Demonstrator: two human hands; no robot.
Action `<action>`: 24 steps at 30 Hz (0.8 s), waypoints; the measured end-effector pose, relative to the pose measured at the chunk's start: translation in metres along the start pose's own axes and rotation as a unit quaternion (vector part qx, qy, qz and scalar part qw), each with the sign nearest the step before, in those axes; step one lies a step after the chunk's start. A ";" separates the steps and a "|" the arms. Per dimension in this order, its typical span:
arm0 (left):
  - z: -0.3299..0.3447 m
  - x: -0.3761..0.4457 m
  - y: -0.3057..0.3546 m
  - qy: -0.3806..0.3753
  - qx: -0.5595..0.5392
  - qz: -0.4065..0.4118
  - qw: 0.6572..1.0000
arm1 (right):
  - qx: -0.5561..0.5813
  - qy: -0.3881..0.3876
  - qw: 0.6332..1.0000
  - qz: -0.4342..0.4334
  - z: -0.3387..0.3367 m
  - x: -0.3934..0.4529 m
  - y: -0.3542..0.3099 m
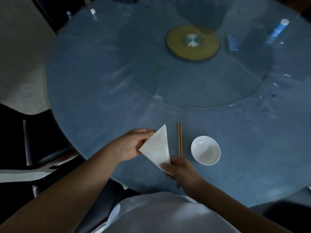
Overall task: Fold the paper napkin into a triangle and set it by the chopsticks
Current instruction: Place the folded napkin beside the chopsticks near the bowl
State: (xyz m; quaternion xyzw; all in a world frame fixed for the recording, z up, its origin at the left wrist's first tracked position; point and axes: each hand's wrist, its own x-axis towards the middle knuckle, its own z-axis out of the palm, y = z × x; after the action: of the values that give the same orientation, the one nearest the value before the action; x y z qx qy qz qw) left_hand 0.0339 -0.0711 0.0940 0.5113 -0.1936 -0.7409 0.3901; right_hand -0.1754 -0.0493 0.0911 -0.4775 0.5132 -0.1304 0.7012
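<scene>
A white paper napkin [158,147], folded into a triangle, is held just left of a pair of brown chopsticks [180,140] that lie straight on the blue table. My left hand [133,145] grips the napkin's left edge and corner. My right hand [180,169] pinches its near tip and covers the chopsticks' near ends. One napkin point aims away from me. Whether the napkin touches the table I cannot tell.
A white empty bowl [205,150] stands right of the chopsticks. A glass turntable [193,105] with a gold hub [192,42] fills the table's middle. A blue-white tube [278,29] and a small pack [232,42] lie far right. A dark chair [38,140] stands at left.
</scene>
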 end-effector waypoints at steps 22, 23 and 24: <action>-0.010 0.132 -0.034 0.015 0.360 -0.055 0.931 | -0.031 0.167 0.970 0.175 0.000 0.043 0.081; -0.010 0.136 -0.035 0.015 0.390 -0.048 0.919 | -0.031 0.172 0.968 0.182 0.001 0.045 0.082; -0.010 0.140 -0.036 0.017 0.409 -0.045 0.911 | -0.032 0.175 0.966 0.189 0.001 0.046 0.083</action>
State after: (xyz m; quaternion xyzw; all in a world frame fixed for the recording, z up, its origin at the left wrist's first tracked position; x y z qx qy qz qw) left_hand 0.0052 -0.1563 -0.0192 0.6466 -0.4503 -0.6047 0.1161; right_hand -0.1803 -0.0371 -0.0031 -0.3642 0.7129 -0.0609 0.5962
